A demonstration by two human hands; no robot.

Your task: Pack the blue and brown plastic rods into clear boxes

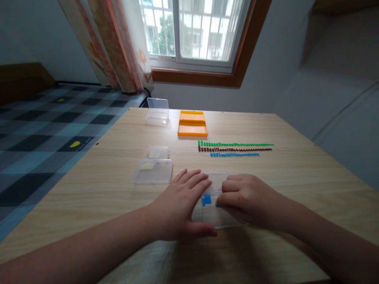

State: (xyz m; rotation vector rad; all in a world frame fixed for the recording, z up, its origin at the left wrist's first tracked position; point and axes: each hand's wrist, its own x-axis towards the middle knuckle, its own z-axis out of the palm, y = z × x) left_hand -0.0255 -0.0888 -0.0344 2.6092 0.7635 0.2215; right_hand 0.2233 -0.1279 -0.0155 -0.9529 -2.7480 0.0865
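Observation:
A clear plastic box [215, 179] lies open on the wooden table in front of me, with a few blue pieces [206, 200] inside. My left hand [182, 203] rests flat on the box's left side, fingers stretched out and thumb along its near edge. My right hand [247, 199] is curled over the box's right side, its fingertips pinched on a small blue piece [217, 205] just above the box floor. Beyond the box lie three rows of small pieces: green [235, 144], dark brown [233, 149] and blue [234, 155].
Another clear box [153, 171] sits open to the left with a pale piece inside. At the far edge stand a third clear box [158, 112] and an orange tray [192, 124]. A bed with a checked cover [44, 130] borders the table's left; a window is behind.

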